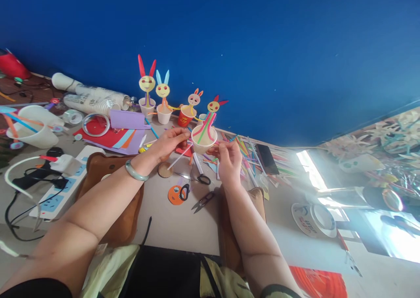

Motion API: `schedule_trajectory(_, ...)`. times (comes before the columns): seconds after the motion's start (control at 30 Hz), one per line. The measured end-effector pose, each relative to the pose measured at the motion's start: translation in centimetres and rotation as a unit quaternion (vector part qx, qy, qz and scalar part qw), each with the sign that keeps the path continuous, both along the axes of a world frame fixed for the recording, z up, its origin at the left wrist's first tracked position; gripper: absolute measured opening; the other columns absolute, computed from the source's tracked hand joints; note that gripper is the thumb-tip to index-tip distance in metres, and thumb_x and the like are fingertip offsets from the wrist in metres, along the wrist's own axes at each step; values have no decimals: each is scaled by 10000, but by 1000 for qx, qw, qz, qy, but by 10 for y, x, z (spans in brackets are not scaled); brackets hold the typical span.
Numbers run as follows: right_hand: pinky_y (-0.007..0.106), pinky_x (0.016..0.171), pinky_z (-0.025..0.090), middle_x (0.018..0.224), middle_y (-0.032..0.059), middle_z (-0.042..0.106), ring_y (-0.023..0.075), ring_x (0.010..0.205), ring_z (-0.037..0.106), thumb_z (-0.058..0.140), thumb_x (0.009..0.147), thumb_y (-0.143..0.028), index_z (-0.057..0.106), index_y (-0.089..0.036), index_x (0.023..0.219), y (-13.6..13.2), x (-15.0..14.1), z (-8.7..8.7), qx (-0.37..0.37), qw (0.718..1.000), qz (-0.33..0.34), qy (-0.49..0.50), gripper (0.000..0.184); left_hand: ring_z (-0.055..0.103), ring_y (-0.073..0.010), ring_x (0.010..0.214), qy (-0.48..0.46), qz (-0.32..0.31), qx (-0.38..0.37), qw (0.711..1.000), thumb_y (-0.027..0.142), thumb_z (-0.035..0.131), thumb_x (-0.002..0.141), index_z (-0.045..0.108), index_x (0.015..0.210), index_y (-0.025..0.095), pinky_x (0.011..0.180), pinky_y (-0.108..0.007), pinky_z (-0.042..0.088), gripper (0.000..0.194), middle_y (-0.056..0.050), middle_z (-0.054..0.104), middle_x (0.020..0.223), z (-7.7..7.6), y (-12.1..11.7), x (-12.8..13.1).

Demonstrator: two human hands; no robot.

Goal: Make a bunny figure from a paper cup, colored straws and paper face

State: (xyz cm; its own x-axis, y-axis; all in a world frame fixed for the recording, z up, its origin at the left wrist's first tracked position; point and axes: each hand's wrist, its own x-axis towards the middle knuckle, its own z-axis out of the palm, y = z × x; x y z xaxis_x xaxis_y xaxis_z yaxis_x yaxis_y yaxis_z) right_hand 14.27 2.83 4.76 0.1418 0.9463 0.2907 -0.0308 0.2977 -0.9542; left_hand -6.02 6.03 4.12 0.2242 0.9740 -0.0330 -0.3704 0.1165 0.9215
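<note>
Between my hands, above the table, is a white paper cup (204, 145) tilted toward me. Pink and green strips run inside it and up to a round yellow face (213, 106) with red ears. My left hand (172, 144) pinches at the cup's left side, a pale thin strip (180, 156) showing below the fingers. On the other side, my right hand (230, 160) has its fingertips closed at the cup's wall. Beneath lie black-handled scissors (204, 180), thread snips (203, 201), an orange paper face (175, 194) and a round wooden disc (165, 170).
Several bunny-faced cups (164, 114) stand along the blue wall. At left are a power strip (62, 184), stacked paper cups (95, 101) and coloured paper (124, 142). Rightward lie loose coloured strips (249, 158), a phone (267, 159) and a paper bowl (311, 219).
</note>
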Motion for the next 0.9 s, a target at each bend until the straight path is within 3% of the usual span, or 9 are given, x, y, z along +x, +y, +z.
schedule_trajectory(0.17,324,667,616,1020,41,754,124,669,686,707,879,-509,563,-220,800,-2,1,2,0,997,54,-54,333,655,-163,954,85,89,65,990,582,758,800,764,1008,208,777,-238,502,429,-61,734,1047,4,0,-6)
schedule_trajectory(0.23,310,659,603,1013,48,756,121,663,684,703,882,-509,570,-216,798,-2,1,1,-5,994,75,-83,332,656,-172,940,121,104,112,981,539,832,737,766,1036,209,767,-244,505,451,-57,732,1043,7,-3,-8)
schedule_trajectory(0.33,299,646,585,991,47,755,118,648,672,678,902,-499,584,-212,814,-2,1,-1,-2,991,87,-106,315,626,-154,743,153,97,136,974,520,835,737,767,958,177,637,-247,474,413,-44,720,858,8,-6,-6)
schedule_trajectory(0.4,308,647,581,964,45,748,129,655,667,655,922,-485,623,-217,887,-2,0,-3,10,990,61,-126,273,588,-146,667,166,105,147,970,526,798,774,759,888,158,611,-256,457,388,-37,697,753,6,-7,-3)
schedule_trajectory(0.47,351,732,594,1025,65,738,176,799,699,659,925,-445,664,-234,1005,-5,-1,-2,67,983,-7,-169,225,605,-161,714,179,129,168,961,509,793,782,750,839,151,680,-272,480,365,-45,710,766,4,-9,1)
schedule_trajectory(0.53,425,893,578,1162,93,710,236,1037,689,677,913,-380,694,-259,1079,-9,-3,-1,156,958,-70,-229,206,637,-185,813,188,142,189,953,478,794,788,749,833,159,771,-289,496,325,-55,729,837,3,-12,7)
schedule_trajectory(0.6,489,1004,530,1266,103,676,272,1175,645,679,906,-329,728,-280,1070,-15,-6,1,218,931,-87,-280,178,646,-198,861,197,139,211,947,444,792,796,748,842,174,817,-304,496,277,-57,730,874,3,-16,13)
schedule_trajectory(0.73,551,1048,483,1283,84,687,282,1139,667,669,910,-319,761,-312,1036,-22,-11,0,225,915,-90,-322,157,647,-206,886,222,133,274,926,367,756,838,744,844,200,867,-330,493,167,-61,737,907,1,-27,25)
schedule_trajectory(0.9,564,1072,456,1219,70,735,276,1087,697,699,893,-323,764,-308,963,-24,-15,-1,230,911,-118,-322,96,657,-230,954,244,119,291,917,341,736,852,755,837,222,898,-354,500,121,-77,738,965,-4,-31,29)
